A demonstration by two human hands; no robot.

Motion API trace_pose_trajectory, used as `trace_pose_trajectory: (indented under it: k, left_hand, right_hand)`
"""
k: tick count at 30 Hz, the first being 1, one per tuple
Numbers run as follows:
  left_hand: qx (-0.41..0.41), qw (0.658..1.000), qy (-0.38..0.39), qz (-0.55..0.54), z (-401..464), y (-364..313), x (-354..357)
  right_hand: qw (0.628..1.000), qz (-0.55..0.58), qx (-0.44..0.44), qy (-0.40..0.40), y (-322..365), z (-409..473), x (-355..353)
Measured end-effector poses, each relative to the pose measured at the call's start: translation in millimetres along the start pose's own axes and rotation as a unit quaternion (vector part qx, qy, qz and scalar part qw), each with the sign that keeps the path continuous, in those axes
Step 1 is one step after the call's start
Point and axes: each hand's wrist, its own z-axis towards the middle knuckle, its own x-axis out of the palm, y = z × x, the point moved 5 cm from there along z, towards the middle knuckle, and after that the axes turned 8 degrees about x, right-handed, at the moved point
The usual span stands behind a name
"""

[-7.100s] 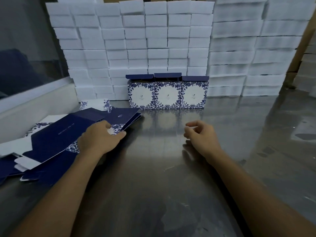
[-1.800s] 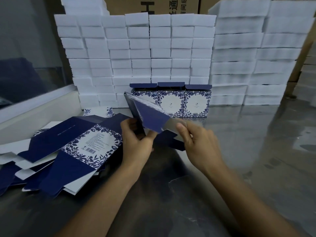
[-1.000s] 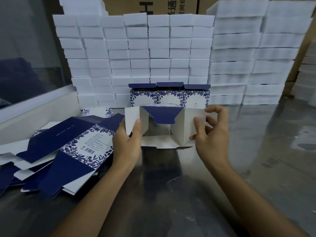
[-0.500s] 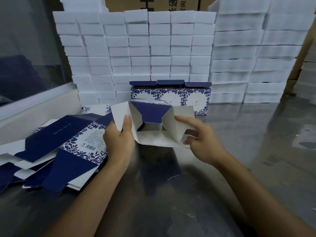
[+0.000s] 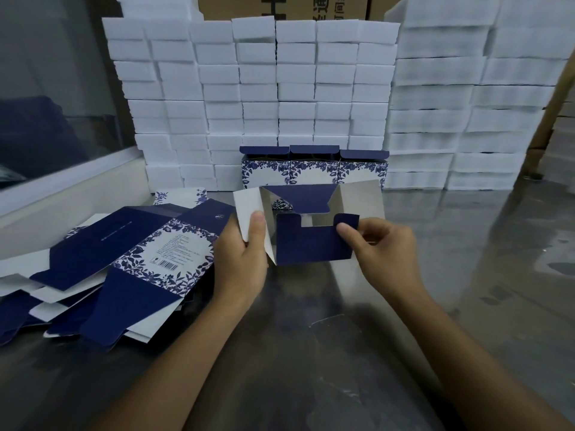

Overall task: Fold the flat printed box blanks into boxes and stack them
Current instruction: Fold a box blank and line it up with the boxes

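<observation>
A: Where's the box being folded?

B: Held above the steel table [image 5: 435, 306], its open end facing the camera. The half-folded box [image 5: 311, 225] shows a white inside and navy flaps.

A: And each grip?

B: The left hand [image 5: 241, 259] is clamped on the box's left wall, thumb on the white flap. The right hand [image 5: 378, 250] pinches the corner of the lower navy flap [image 5: 308, 244].

A: Anything finished?

B: Three floral boxes [image 5: 314, 169] stand in a row against white foam blocks [image 5: 280, 88]. Flat blanks [image 5: 124, 262] are piled at left.
</observation>
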Motion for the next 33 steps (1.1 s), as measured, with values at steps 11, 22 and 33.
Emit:
trace_pose_trajectory:
  k: [11,22,33]
  left_hand:
    - [0.000,0.987,0.123,0.104,-11.0,15.4,15.2]
    - [-0.181,0.974,0.099,-0.097,-24.4,8.6,28.3]
    - [-0.203,0.964,0.120,-0.119,-27.2,7.3,30.8]
  right_hand:
    - [0.996,0.011,-0.005,-0.094,1.0,-5.4,-2.5]
    - [0.998,0.022,0.056,0.022,-3.4,-12.8,27.9]
    - [0.991,-0.064,-0.012,0.117,0.4,-24.0,45.0]
